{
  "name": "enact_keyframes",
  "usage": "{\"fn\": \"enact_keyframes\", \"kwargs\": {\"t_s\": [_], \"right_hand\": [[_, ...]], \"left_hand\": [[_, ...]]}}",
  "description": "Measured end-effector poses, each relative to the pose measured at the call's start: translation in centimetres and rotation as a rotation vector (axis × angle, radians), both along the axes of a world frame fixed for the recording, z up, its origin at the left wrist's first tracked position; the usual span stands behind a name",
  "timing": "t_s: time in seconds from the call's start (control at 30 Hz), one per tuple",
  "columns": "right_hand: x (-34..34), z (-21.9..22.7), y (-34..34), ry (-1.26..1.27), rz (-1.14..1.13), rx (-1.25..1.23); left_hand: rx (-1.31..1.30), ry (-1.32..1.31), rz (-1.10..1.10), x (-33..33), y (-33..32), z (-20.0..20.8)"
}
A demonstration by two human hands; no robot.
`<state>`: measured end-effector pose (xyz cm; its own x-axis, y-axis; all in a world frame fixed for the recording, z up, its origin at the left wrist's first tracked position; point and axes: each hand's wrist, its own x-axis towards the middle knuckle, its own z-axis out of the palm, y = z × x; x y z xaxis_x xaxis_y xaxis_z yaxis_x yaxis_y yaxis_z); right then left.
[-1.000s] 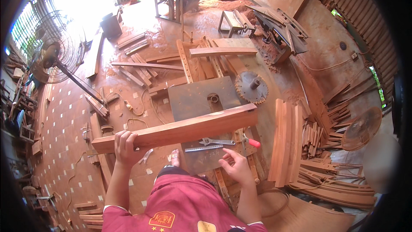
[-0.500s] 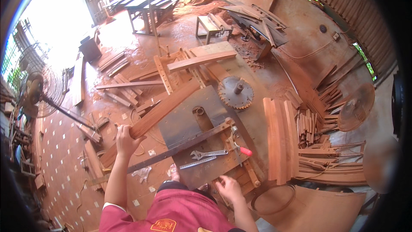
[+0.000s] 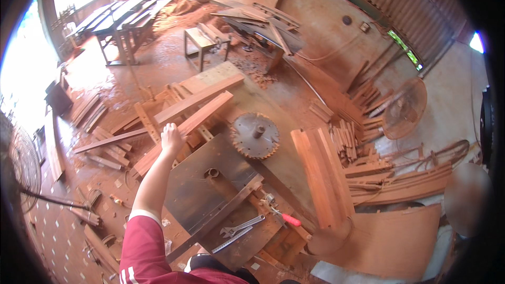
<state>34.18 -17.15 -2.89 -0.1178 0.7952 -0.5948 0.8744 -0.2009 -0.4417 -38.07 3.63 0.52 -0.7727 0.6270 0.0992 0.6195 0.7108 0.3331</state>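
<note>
Your reddish-brown, squared wooden plank (image 3: 209,111) slants from the lower left up to the right, above the dark, dusty metal worktop (image 3: 184,186), with its far end near a second, similar reddish-brown wooden beam (image 3: 200,98); your left hand (image 3: 171,138) is closed over the plank, fingers curled on its upper side, arm stretched well forward; your right hand is out of view, so you cannot tell how it stands; to the right of the plank sits a round grey saw blade with a toothed rim (image 3: 256,137); nearer you, a long, narrow dark bar (image 3: 226,206) crosses the worktop; on the bar's near side, a silver adjustable wrench (image 3: 246,224) lies just beside a pale, straight ruler (image 3: 231,240), and a metal clamp with a red handle (image 3: 291,220) is to their right; farther right stand reddish-brown planks side by side (image 3: 322,179).
</note>
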Motion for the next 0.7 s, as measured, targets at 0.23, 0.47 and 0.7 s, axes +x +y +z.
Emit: {"fn": "enact_keyframes", "kwargs": {"t_s": [0.23,0.47,0.7], "right_hand": [[-0.6,0.6,0.4,-0.065,-0.134,0.004],[-1.2,1.5,0.4,-0.095,-0.207,-0.012],[-3.0,1.4,0.8,-0.092,-0.223,-0.015]], "left_hand": [[-0.031,0.166,-0.082,-1.5,13.1,-2.4],[0.044,0.176,-0.154,-1.9,12.9,-2.2],[-0.243,0.135,-0.199,-6.2,5.1,-3.1]]}}
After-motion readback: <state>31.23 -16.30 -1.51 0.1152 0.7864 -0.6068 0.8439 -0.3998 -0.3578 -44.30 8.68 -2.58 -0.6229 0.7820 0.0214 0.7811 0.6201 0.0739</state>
